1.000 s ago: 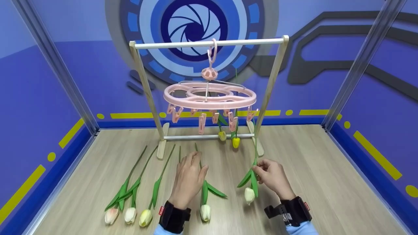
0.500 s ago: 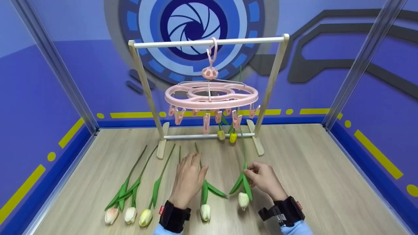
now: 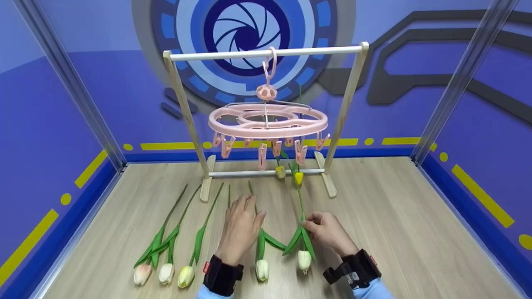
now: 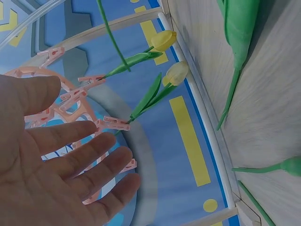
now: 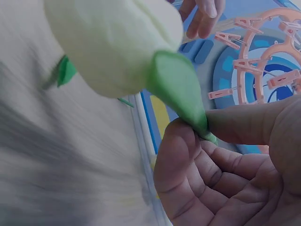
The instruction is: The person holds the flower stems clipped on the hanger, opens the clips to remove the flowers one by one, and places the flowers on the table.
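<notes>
And the right hand (image 3: 328, 232) has it, thumb and curled forefinger pinching the held white tulip (image 3: 304, 261) at its leaves, stem away from the person, bloom nearest! Across from it, the left hand (image 3: 241, 230) is empty, palm spread, all 5 digits loose and apart in its wrist view. It's over the stems in the head view; contact, I can't tell. Just beside it lies a second white tulip (image 3: 262, 270), and further left 3 more on the table (image 3: 415, 232): a pinkish tulip (image 3: 142, 275), a third white tulip (image 3: 166, 274), a yellow-tinged tulip (image 3: 185, 277). Beyond, the pink clip hanger (image 3: 268, 132) hangs from the wooden rack (image 3: 351, 91), its clips gripping 2 yellow tulips (image 4: 163, 41), blooms down!
</notes>
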The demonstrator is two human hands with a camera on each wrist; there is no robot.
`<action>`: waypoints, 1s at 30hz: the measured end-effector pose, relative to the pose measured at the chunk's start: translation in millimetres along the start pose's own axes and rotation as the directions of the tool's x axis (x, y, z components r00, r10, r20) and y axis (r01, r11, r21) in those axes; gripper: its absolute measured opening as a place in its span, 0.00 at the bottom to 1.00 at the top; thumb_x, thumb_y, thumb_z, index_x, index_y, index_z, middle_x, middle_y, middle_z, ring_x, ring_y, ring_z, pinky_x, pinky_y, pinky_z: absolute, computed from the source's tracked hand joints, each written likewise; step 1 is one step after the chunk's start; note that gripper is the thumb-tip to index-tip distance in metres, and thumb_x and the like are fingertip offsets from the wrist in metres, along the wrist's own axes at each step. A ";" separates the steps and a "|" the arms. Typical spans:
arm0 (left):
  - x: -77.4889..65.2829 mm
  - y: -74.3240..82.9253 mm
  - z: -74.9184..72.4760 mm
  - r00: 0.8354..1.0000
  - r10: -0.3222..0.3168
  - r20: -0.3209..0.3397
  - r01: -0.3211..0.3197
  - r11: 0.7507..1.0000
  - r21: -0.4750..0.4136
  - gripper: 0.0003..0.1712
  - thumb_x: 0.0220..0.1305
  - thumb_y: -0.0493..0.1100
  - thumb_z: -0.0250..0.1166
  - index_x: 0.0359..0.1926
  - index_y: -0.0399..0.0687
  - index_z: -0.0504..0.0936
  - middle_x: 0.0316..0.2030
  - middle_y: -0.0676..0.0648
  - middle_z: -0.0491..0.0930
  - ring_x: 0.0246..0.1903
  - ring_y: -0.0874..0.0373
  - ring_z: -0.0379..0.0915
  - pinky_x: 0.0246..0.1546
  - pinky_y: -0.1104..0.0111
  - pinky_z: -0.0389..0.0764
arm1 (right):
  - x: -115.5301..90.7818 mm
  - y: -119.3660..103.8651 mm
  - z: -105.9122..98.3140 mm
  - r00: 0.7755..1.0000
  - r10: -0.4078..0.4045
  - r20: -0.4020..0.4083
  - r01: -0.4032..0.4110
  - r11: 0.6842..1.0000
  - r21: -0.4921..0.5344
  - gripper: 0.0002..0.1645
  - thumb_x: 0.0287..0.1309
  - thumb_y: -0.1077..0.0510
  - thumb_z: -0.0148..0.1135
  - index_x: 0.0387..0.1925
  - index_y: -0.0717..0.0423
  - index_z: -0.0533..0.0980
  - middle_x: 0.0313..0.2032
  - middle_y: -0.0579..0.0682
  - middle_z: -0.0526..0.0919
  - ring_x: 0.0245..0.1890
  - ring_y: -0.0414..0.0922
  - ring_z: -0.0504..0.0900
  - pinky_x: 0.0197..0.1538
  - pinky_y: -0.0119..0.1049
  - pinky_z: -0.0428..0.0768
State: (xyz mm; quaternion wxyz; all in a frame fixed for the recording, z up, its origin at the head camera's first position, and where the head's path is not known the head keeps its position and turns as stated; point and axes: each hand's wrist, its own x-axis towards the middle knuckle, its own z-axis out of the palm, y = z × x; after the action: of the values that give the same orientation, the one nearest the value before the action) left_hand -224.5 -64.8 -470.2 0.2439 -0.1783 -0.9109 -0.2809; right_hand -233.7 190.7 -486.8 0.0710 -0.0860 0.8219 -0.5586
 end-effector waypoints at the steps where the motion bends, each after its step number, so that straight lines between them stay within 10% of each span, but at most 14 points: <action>1: 0.1 -0.1 0.1 1.000 0.002 0.001 -0.002 1.000 -0.003 0.25 0.73 0.42 0.65 0.64 0.29 0.76 0.58 0.31 0.77 0.58 0.35 0.74 0.56 0.41 0.74 | 0.7 1.5 0.6 1.000 0.004 0.007 -0.004 1.000 0.005 0.10 0.70 0.62 0.60 0.41 0.69 0.80 0.27 0.48 0.83 0.25 0.40 0.79 0.29 0.36 0.81; 30: -3.5 2.5 11.0 0.994 -0.039 0.100 0.040 0.999 -0.011 0.26 0.73 0.42 0.65 0.65 0.31 0.75 0.61 0.31 0.75 0.62 0.35 0.71 0.61 0.42 0.71 | 9.5 30.0 16.0 0.992 0.021 0.124 -0.028 0.998 0.055 0.09 0.71 0.66 0.56 0.40 0.71 0.78 0.27 0.48 0.81 0.21 0.40 0.78 0.27 0.33 0.78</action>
State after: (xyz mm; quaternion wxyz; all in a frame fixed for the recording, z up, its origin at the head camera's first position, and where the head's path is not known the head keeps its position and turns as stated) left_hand -224.3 -56.9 -479.0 0.1912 -0.1756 -0.9236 -0.2821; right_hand -241.4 185.0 -520.7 0.1310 -0.1085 0.8007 -0.5744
